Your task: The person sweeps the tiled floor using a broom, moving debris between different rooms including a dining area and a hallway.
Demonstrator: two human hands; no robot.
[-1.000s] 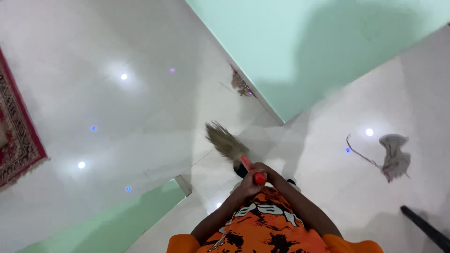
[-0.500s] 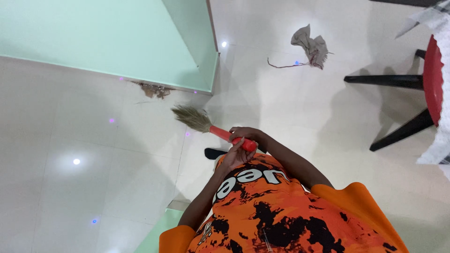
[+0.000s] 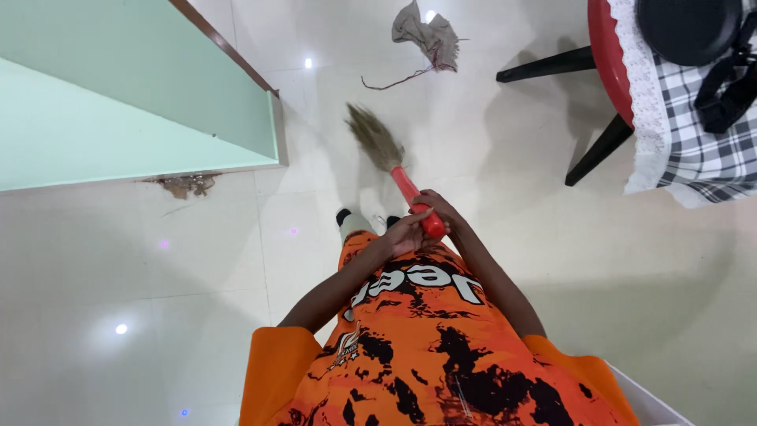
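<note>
Both hands (image 3: 416, 223) grip broom (image 3: 392, 167) beside wall corner (image 3: 277, 126).

Both bare forearms reach forward from short orange sleeves and meet in front of the chest. The left hand (image 3: 402, 234) and right hand (image 3: 435, 207) sit touching, fingers curled closed in a shared grip, elbows bent and spread apart.

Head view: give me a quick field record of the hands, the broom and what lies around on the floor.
left hand: against the red handle end, grip closed as far as visible
right hand: wrapped round the handle
broom: red handle, straw head blurred, pointing away over the floor
rag: grey, crumpled on the tiles beyond the broom
debris: brown patch at the green wall's base
table: red rim, checked cloth, black legs
</note>
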